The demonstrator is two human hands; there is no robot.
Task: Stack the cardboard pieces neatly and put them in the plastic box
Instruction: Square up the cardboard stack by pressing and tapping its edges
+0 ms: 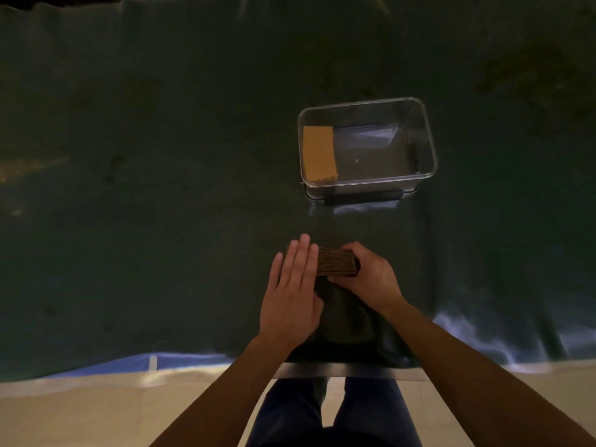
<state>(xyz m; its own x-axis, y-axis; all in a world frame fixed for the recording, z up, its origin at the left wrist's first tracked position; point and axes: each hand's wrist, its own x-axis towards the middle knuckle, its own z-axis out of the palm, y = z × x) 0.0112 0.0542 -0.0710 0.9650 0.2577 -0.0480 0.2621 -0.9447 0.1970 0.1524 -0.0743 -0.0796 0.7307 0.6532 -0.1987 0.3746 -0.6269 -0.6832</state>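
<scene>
**Squaring the stack, box ahead**

My right hand [367,275] is clenched around the right end of the cardboard stack [337,261], standing on edge on the dark table cloth [161,188]. My left hand [292,291] lies flat and unclenched against its left end. Ahead, well apart, sits the clear plastic box [419,133]; one tan cardboard stack [320,153] hugs its left wall, the rest of its floor bare. Open cloth lies between us. No readable writing anywhere.
</scene>
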